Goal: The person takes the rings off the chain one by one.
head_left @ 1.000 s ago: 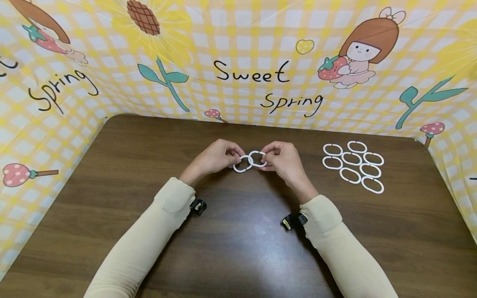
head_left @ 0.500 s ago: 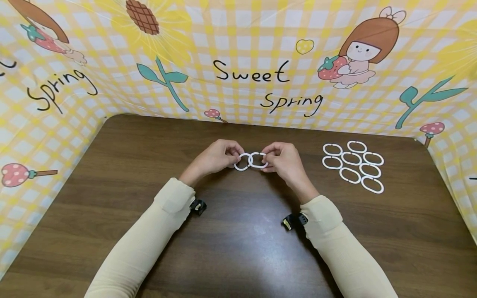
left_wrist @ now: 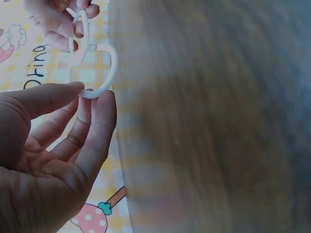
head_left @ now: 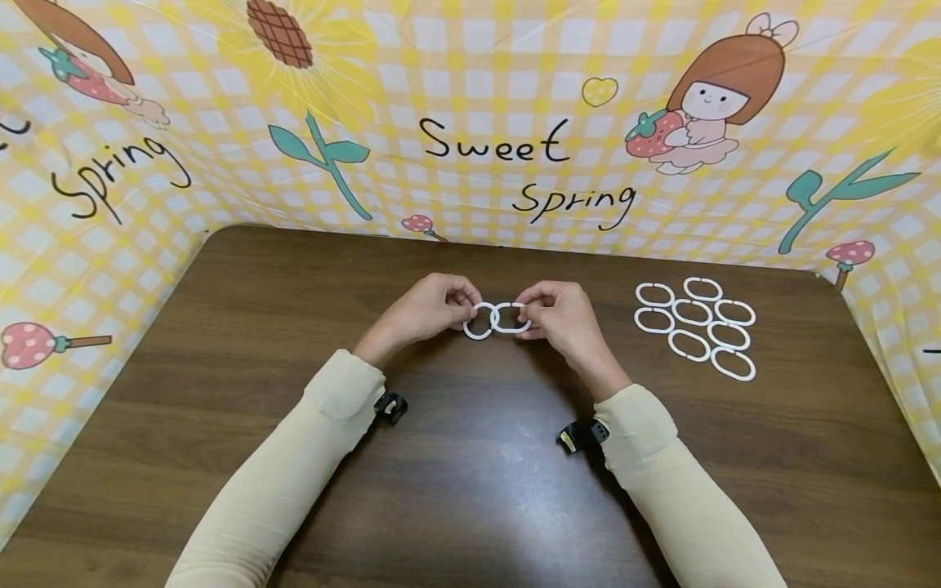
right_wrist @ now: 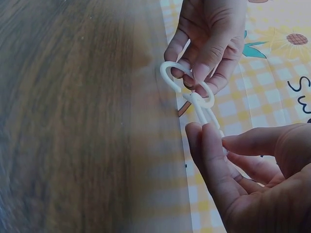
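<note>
In the head view two white plastic chain links hang between my hands over the table, hooked through each other. My left hand (head_left: pixel 434 309) pinches the left link (left_wrist: pixel 114 68) between thumb and fingertips. That link is C-shaped, with a small gap in its loop that shows in both wrist views. My right hand (head_left: pixel 564 317) pinches the far end of the right link (head_left: pixel 510 330) between thumb and fingers. Seen from the right wrist, the right link (right_wrist: pixel 200 111) stands almost edge-on, and its held end is hidden behind the fingertips.
Several more white links (head_left: pixel 693 300) lie flat in a cluster at the right of the brown wooden table (head_left: pixel 470 490). A yellow checked cloth (head_left: pixel 470 82) with printed figures hangs behind the table and along its sides.
The right link has shifted slightly right and down, and the left link has tilted a little between my fingers. Both hands stay nearly in place, still pinching the links.
</note>
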`<state>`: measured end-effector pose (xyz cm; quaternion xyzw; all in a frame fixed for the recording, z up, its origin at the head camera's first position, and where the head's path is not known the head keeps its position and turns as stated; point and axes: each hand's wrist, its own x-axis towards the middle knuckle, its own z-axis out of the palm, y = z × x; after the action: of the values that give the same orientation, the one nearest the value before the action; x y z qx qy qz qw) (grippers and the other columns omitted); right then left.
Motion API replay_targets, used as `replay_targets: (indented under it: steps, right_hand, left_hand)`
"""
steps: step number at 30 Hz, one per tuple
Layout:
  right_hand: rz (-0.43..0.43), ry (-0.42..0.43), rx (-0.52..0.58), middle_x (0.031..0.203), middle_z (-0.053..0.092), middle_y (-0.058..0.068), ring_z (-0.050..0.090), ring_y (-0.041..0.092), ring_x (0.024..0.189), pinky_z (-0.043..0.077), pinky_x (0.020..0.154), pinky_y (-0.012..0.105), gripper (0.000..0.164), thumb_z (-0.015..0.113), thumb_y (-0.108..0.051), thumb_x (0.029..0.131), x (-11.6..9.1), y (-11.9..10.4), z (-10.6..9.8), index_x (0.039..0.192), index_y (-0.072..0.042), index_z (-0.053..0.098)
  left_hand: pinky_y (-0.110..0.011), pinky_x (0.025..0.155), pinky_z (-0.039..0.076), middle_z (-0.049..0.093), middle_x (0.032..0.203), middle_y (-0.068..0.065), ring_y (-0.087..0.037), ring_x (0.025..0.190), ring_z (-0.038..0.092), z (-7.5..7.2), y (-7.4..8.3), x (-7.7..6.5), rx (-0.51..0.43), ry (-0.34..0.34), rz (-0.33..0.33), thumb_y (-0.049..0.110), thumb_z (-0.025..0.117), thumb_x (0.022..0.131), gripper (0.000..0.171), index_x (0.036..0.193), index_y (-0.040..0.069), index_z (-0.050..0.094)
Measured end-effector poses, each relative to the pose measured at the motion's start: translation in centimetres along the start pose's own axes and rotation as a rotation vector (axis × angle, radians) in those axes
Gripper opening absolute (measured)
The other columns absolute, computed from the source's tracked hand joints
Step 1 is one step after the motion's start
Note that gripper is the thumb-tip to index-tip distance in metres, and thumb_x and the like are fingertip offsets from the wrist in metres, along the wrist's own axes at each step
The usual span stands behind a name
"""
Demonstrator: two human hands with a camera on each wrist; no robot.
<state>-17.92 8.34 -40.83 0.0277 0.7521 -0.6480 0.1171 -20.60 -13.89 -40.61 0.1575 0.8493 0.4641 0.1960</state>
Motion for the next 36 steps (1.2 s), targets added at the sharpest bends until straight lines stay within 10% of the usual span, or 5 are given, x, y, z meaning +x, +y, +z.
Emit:
replay_targets:
  steps: [36]
  right_hand:
    - [0.069, -0.092, -0.065, 0.091, 0.069, 0.021, 0.065, 0.011, 0.056, 0.060, 0.058, 0.025, 0.022, 0.059, 0.008, 0.095, -0.28, -0.03, 0.34, 0.111, 0.013, 0.072]
  left_hand:
    - [-0.025, 0.077, 0.057, 0.068, 0.095, -0.011, -0.017, 0.088, 0.064, 0.43, 0.69, 0.12, -0.024, 0.024, 0.032, 0.000, 0.066, 0.097, 0.012, 0.108, -0.004, 0.067]
